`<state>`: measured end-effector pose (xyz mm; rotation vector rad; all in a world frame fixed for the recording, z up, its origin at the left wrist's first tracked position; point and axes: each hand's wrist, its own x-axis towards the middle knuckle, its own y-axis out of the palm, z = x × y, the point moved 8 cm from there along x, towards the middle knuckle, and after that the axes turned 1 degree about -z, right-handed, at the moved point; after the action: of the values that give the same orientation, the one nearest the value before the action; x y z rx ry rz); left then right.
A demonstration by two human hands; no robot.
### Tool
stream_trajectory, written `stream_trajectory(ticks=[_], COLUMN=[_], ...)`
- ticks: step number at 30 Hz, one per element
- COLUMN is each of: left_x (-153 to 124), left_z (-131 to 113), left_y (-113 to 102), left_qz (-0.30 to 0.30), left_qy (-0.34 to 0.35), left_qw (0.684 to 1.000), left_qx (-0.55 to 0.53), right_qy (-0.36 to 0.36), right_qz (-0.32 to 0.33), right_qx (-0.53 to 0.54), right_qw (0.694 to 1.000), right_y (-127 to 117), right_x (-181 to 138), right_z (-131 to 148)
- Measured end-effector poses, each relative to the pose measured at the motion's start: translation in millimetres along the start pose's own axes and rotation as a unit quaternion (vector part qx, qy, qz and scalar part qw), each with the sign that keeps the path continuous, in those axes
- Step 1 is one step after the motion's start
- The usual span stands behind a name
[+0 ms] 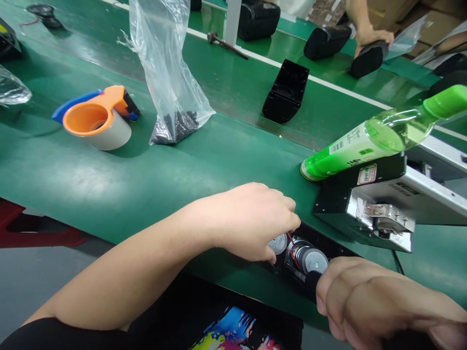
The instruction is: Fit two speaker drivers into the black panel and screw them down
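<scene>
Head view. Left hand (255, 221) palm down, forearm reaching in from lower left across the belt edge, wrist slightly bent; fingers curled together, tips pinching at or beside the red wire (292, 245) over the black speaker housing (323, 248); exact pinch hidden under the knuckles. Right hand (368, 301) at bottom right, fisted, back of hand up, fingers wrapped tight around a black tool handle (312, 282), its tip just beside the round silver speaker magnet (315, 261). Second smaller magnet (278, 243) touching the left fingertips. Housing directly under both hands, at the near edge of the green belt (146, 170).

Beyond the fingers: grey machine (386, 204) just right, green bottle (375, 138) lying on it. Far left of the fingers, orange tape dispenser (98, 119) and clear plastic bag (168, 73) of black parts. Empty black housing (286, 90) further up. Another person's hand (372, 36) on a black part, top right.
</scene>
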<state>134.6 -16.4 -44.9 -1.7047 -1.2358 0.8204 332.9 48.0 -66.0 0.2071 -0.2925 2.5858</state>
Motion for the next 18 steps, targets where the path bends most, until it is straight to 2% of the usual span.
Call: stream_trajectory(ticks=[7,9,11,15,18], left_x=[-8.1,-9.2,-9.3,-7.7,-6.6], left_z=[0.2,-0.4,-1.1,-0.3,3.9], left_y=[-3.9,-4.7,-4.9,-3.2,-0.3], left_qz=[-0.004,-0.006,-0.006,-0.01,-0.018], left_qy=[0.009,0.007,0.002,-0.006,-0.015], left_qw=[1.0,1.0,0.999,0.999,0.999], left_qx=[0.016,0.024,0.034,0.041,0.033], right_qy=[0.013,0.004,-0.007,-0.05,-0.071], right_qz=[0.106,0.117,0.097,-0.012,-0.07], right_qx=[0.016,0.028,0.032,0.051,0.074], right_qw=[0.994,0.993,0.995,0.997,0.992], right_y=[17.9,23.7,29.8,41.0,40.8], right_x=[19.0,27.5,37.7,54.9,51.4], right_z=[12.7,19.6,29.9,55.5,57.7])
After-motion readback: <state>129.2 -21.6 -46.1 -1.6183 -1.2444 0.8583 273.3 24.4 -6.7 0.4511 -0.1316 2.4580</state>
